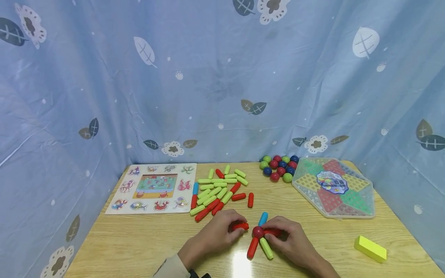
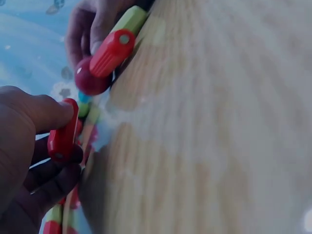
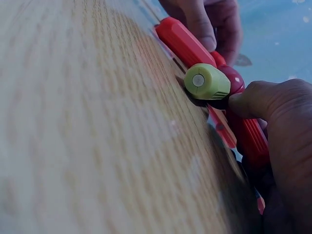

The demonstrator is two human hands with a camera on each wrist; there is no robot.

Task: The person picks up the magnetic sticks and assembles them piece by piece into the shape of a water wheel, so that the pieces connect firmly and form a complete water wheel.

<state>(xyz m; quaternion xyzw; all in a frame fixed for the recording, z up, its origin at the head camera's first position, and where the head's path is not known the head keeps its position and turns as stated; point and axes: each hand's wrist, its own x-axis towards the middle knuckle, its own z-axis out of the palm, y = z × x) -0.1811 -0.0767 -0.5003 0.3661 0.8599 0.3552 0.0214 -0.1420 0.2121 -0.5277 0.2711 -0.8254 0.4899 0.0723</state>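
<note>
My left hand point(image 1: 220, 231) pinches a red magnetic rod point(image 2: 62, 134) between thumb and fingers; a round metal spot shows at its end. That rod is left of a dark red ball point(image 1: 258, 232), apart from it. Around the ball, a blue rod point(image 1: 263, 219), a red rod point(image 1: 252, 248) and a yellow-green rod point(image 1: 266, 249) stick out like spokes. On the ball's right side my right hand point(image 1: 294, 240) grips another red rod point(image 3: 249, 139), its thumb close to the ball. The fingers partly hide this rod.
Several loose yellow-green and red rods point(image 1: 210, 200) lie behind my left hand. Several coloured balls point(image 1: 281, 172) sit at the back, beside a clear hexagonal game box point(image 1: 332, 188). A picture puzzle board point(image 1: 118, 189) lies at left, a yellow block point(image 1: 370, 249) at right.
</note>
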